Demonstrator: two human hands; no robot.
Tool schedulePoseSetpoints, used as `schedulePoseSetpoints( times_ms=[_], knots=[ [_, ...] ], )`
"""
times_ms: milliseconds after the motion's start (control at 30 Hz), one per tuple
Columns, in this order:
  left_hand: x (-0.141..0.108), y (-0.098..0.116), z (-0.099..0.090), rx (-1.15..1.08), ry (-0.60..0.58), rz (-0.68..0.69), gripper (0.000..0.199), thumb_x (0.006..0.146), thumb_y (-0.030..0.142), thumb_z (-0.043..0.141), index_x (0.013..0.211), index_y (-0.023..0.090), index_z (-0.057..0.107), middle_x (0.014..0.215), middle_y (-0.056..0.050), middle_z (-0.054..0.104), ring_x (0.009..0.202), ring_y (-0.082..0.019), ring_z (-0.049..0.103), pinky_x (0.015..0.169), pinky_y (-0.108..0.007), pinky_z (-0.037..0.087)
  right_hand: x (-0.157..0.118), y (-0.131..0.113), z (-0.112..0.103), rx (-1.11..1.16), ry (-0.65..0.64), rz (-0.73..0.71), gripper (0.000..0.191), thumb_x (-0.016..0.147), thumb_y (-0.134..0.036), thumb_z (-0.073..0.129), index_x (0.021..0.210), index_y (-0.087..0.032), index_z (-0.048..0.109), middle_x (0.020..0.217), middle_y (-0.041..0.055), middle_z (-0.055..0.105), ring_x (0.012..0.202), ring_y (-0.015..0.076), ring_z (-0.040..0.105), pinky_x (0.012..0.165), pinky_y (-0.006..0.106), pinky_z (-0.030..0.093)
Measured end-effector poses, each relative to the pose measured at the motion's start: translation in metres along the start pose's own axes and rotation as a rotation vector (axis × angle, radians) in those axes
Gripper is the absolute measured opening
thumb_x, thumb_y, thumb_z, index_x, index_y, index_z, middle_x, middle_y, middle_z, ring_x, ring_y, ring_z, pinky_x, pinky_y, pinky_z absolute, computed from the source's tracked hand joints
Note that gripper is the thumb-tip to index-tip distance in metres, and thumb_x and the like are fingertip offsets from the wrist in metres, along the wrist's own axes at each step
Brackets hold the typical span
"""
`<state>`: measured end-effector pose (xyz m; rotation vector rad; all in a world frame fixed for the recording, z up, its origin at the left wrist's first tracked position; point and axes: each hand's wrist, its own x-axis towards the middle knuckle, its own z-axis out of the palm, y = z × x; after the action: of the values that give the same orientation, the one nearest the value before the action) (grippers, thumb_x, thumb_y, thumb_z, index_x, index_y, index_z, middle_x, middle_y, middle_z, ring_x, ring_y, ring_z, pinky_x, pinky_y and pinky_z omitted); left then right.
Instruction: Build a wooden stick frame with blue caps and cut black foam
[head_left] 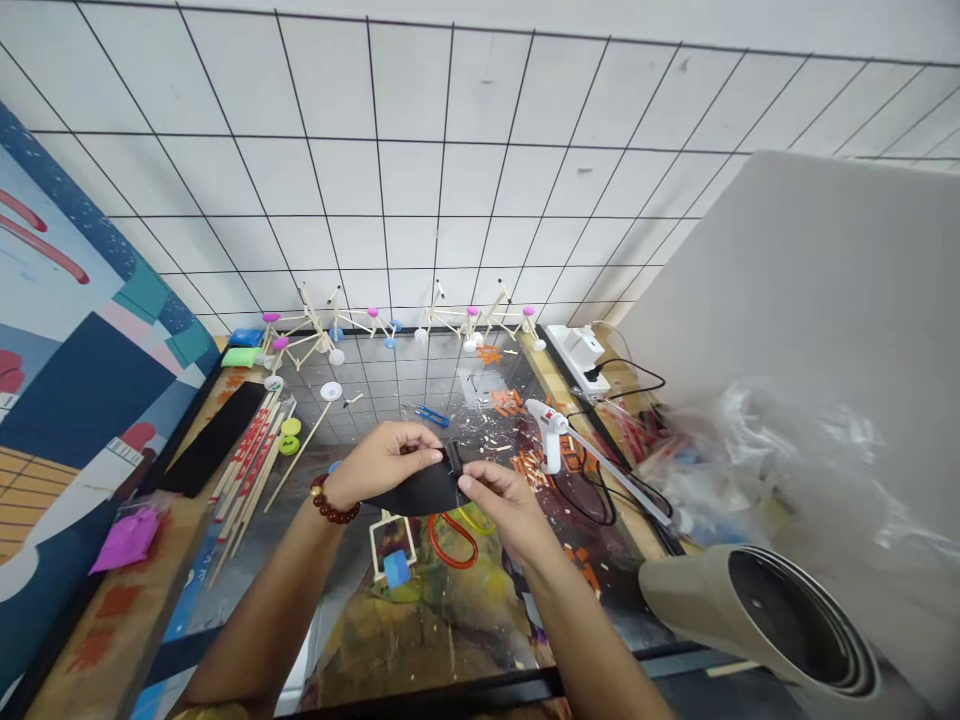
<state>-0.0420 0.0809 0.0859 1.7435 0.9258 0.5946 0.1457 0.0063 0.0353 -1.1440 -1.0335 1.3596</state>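
My left hand (pixel 386 462) grips a black sheet (pixel 420 497), thumb on top and fingers curled behind it. One end of the sheet is curled into a small roll between my two hands. At that rolled end my right hand (pixel 501 503) pinches the edge with thumb and fingertips. Whether the sheet is paper or thin foam cannot be made out. Below it on the table lie a small square stick frame (pixel 375 545) with a blue piece (pixel 397 569) and a red-orange loop (pixel 465 562). A blue-handled cutter (pixel 433 416) lies just beyond my hands.
A white glue gun (pixel 551 430) with a black cord rests at right, near a power strip (pixel 577 358). Wooden sticks (pixel 251 460) and a black strip (pixel 214 438) lie left. Stick models (pixel 442 320) line the tiled wall. A large roll (pixel 697 590) and plastic bags (pixel 780 460) occupy the right.
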Motion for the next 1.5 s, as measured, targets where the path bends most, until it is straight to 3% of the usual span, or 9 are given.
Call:
schedulePoseSetpoints(
  times_ms=[167, 333, 600, 900, 1200, 1267, 1367, 1500],
  knots=[
    [0.003, -0.007, 0.007, -0.12, -0.168, -0.067, 0.037, 0.069, 0.035, 0.077, 0.097, 0.014, 0.067, 0.088, -0.004, 0.07, 0.08, -0.016, 0.063, 0.072, -0.025, 0.048, 0.001, 0.001, 0.002, 0.021, -0.025, 0.017, 0.031, 0.071, -0.046, 0.075, 0.066, -0.016, 0.067, 0.061, -0.0023, 0.054, 0.06, 0.0103, 0.043, 0.06, 0.024, 0.035],
    [0.004, -0.014, 0.007, -0.067, -0.331, -0.154, 0.03, 0.067, 0.038, 0.077, 0.079, 0.011, 0.072, 0.072, -0.001, 0.069, 0.066, -0.014, 0.061, 0.063, -0.022, 0.047, 0.001, 0.0, 0.002, 0.056, -0.032, 0.053, 0.032, 0.067, -0.045, 0.077, 0.063, -0.016, 0.066, 0.058, -0.0028, 0.052, 0.059, 0.0099, 0.041, 0.059, 0.024, 0.032],
    [0.005, -0.016, 0.006, -0.047, -0.344, -0.152, 0.029, 0.065, 0.037, 0.078, 0.076, 0.011, 0.074, 0.068, -0.001, 0.069, 0.062, -0.013, 0.059, 0.059, -0.021, 0.045, 0.003, 0.003, 0.004, 0.234, -0.007, 0.151, 0.027, 0.058, -0.039, 0.084, 0.062, -0.016, 0.07, 0.056, -0.0029, 0.054, 0.057, 0.0093, 0.041, 0.06, 0.024, 0.033],
    [0.005, -0.016, 0.006, -0.075, -0.376, -0.131, 0.027, 0.069, 0.037, 0.075, 0.074, 0.011, 0.072, 0.066, 0.0, 0.067, 0.062, -0.012, 0.058, 0.06, -0.02, 0.045, 0.003, 0.003, -0.001, 0.248, -0.078, 0.168, 0.026, 0.065, -0.039, 0.081, 0.069, -0.016, 0.071, 0.063, -0.001, 0.06, 0.062, 0.0106, 0.048, 0.063, 0.025, 0.036],
    [0.004, -0.015, 0.007, -0.149, -0.416, -0.123, 0.03, 0.07, 0.038, 0.076, 0.075, 0.009, 0.074, 0.067, -0.003, 0.069, 0.063, -0.014, 0.061, 0.063, -0.022, 0.047, 0.003, 0.006, -0.001, 0.354, -0.195, 0.312, 0.031, 0.063, -0.042, 0.081, 0.07, -0.016, 0.065, 0.06, -0.0028, 0.056, 0.055, 0.0095, 0.048, 0.058, 0.023, 0.036],
    [0.003, -0.012, 0.003, -0.169, -0.394, -0.117, 0.031, 0.071, 0.039, 0.075, 0.078, 0.009, 0.074, 0.071, -0.003, 0.071, 0.066, -0.014, 0.063, 0.064, -0.022, 0.049, 0.003, 0.004, -0.004, 0.189, -0.165, 0.198, 0.03, 0.072, -0.045, 0.073, 0.073, -0.017, 0.063, 0.062, -0.0027, 0.055, 0.057, 0.0103, 0.048, 0.059, 0.024, 0.036],
    [-0.004, -0.006, -0.011, -0.223, -0.273, -0.131, 0.033, 0.076, 0.04, 0.072, 0.088, 0.01, 0.073, 0.08, -0.006, 0.074, 0.071, -0.016, 0.066, 0.066, -0.024, 0.052, -0.002, -0.001, -0.007, -0.341, -0.136, -0.066, 0.019, 0.086, -0.035, 0.059, 0.077, -0.018, 0.062, 0.07, -0.0009, 0.059, 0.066, 0.0125, 0.052, 0.064, 0.024, 0.037],
    [-0.014, 0.002, -0.03, -0.25, -0.001, -0.171, 0.033, 0.078, 0.042, 0.07, 0.085, 0.01, 0.071, 0.071, -0.005, 0.072, 0.061, -0.015, 0.066, 0.057, -0.023, 0.053, -0.018, -0.003, 0.002, -1.079, -0.352, -0.142, 0.006, 0.078, -0.02, 0.064, 0.084, -0.017, 0.065, 0.091, 0.0067, 0.065, 0.082, 0.0201, 0.059, 0.073, 0.029, 0.042]
  ],
)
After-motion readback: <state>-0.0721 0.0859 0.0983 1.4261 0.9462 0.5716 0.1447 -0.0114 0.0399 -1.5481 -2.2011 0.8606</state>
